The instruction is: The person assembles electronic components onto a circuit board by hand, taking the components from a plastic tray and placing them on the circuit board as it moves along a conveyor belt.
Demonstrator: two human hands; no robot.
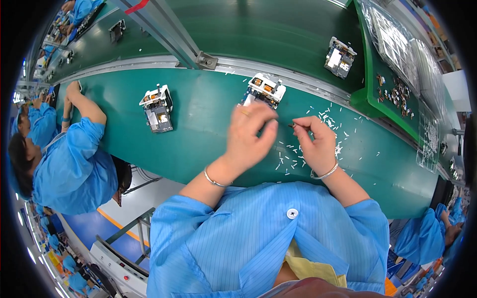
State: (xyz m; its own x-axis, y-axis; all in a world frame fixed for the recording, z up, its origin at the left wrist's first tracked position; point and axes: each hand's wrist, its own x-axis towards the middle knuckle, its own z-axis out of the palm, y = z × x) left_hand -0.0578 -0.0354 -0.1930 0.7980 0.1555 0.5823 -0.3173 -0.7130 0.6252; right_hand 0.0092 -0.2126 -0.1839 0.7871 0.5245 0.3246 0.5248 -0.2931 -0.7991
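A circuit-board module [266,88] with a white frame and copper-coloured coils sits straight ahead on the green work surface. My left hand [248,133], slightly blurred, is over its near end and hides that part. The left fingers are bent, with a gap between thumb and forefinger and nothing visible in it. Just to the right, my right hand [318,141] is closed in a pinch. A small dark part [291,125] pokes out from its thumb and forefinger; its kind is too small to tell. Small white strips [287,158] lie scattered around and beneath the right hand.
Another module [158,110] stands to the left, and a third [340,58] on the belt beyond the metal rail [298,77]. A green-edged tray [370,99] at right holds small parts [397,94] and clear plastic trays [397,39]. A co-worker [74,159] sits at left.
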